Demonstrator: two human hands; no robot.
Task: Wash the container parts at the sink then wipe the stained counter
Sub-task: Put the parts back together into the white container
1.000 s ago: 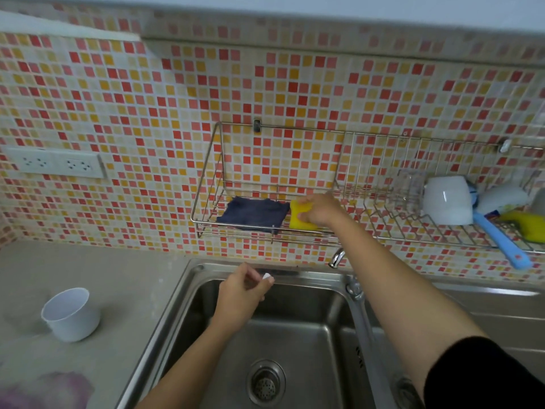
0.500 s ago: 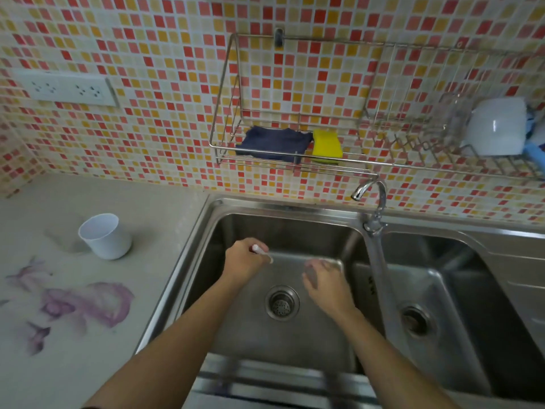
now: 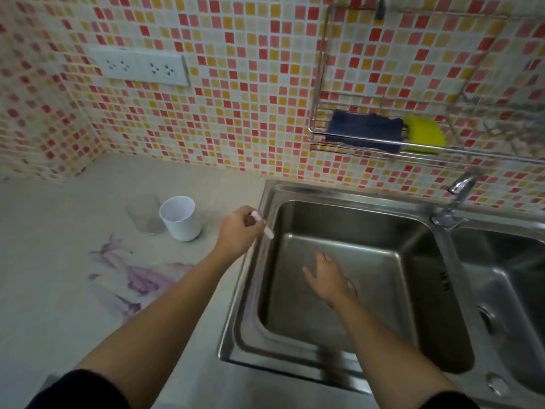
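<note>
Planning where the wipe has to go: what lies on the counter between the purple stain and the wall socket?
In the head view, a white cup and a clear cup stand side by side between the purple stain and the wall socket.

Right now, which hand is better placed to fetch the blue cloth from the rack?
Right, probably. The right hand is open and empty over the sink, on the side of the blue cloth. The left hand is shut on a small white part.

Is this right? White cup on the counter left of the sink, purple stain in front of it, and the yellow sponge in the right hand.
Not quite. In the head view the yellow sponge lies in the wall rack beside the blue cloth; the right hand is open and empty over the sink. White cup and purple stain are as stated.
</note>
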